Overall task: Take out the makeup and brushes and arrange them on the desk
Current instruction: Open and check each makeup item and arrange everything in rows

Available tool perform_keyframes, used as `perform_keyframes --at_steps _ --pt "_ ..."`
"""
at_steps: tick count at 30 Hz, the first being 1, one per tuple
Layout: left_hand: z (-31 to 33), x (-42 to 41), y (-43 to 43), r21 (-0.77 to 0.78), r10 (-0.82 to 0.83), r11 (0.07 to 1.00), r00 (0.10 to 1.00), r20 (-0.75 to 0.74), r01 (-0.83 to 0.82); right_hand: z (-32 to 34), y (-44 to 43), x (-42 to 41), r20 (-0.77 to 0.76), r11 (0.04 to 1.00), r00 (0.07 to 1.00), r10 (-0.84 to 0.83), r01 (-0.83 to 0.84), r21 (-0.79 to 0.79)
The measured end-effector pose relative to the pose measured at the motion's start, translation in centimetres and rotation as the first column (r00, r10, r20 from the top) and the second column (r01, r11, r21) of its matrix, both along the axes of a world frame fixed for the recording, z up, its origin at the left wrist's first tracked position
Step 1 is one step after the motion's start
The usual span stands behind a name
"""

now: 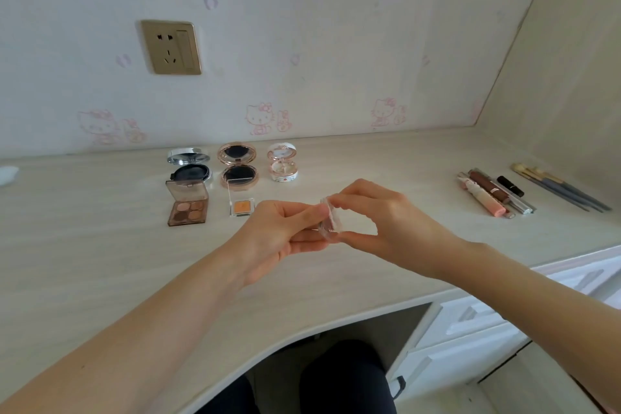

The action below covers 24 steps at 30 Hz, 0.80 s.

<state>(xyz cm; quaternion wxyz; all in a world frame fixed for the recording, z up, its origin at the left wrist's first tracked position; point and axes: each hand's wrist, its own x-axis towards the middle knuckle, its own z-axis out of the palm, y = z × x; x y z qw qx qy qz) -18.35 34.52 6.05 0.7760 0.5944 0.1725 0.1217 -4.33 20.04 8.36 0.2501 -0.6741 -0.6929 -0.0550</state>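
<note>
Left hand [285, 228] and right hand [376, 222] both pinched shut on small clear case [327, 220], seemingly half-open. Best: lid eased gently, base level, beside orange single shadow [241, 206].

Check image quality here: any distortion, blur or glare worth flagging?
Head view: wide-angle bending curves the desk edge; light is soft and even, shadows faint; the small clear case between left hand and right hand looks slightly soft; no strong glare.

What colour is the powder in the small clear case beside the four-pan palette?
Orange, seen in the head view: small clear case.
</note>
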Motion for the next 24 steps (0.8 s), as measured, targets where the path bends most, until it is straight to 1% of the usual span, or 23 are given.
perform_keyframes --at_steps 3,8,10,12,14,17,19,21,22,24 --pt "-0.2 -0.8 0.7 -0.027 -0.031 0.999 1.000 0.002 0.031 0.1 0.6 -0.2 0.001 0.999 1.000 0.026 -0.026 -0.020" --pt "-0.7 -1.6 1.0 -0.099 -0.057 0.993 0.998 0.020 0.059 -0.2 1.8 -0.8 -0.099 0.998 0.994 -0.054 0.056 0.015" --pt "-1.0 -1.7 1.2 -0.081 -0.040 0.996 0.999 0.003 0.040 -0.5 2.5 -1.0 -0.117 0.997 0.991 -0.064 0.068 0.026" --pt "-1.2 -1.8 1.4 -0.009 0.007 1.000 0.999 -0.038 -0.007 -0.8 3.3 -1.0 -0.113 0.997 0.991 -0.068 0.072 0.029" --pt "-1.7 -1.9 1.5 0.080 0.091 0.993 0.992 -0.082 -0.085 -1.1 4.1 -0.9 -0.118 0.997 0.990 -0.075 0.078 0.021" --pt "-2.2 -2.0 1.6 0.205 0.245 0.954 0.963 -0.114 -0.219 -1.8 5.0 -0.5 -0.148 0.994 0.983 -0.105 0.102 -0.028" --pt "-2.5 -2.1 1.7 0.323 0.316 0.907 0.943 -0.101 -0.269 -2.2 5.6 -0.3 -0.163 0.991 0.978 -0.129 0.121 -0.057" --pt "-2.8 -2.1 2.0 0.489 0.367 0.823 0.928 -0.071 -0.288 -2.6 6.1 0.0 -0.166 0.990 0.977 -0.134 0.125 -0.066" --pt "-3.0 -2.2 2.2 0.577 0.383 0.765 0.922 -0.052 -0.285 -2.7 6.4 0.1 -0.157 0.990 0.979 -0.133 0.123 -0.073" --pt "-3.5 -2.4 2.8 0.740 0.405 0.614 0.914 0.004 -0.275 -2.9 7.1 0.6 -0.127 0.987 0.982 -0.137 0.124 -0.104"
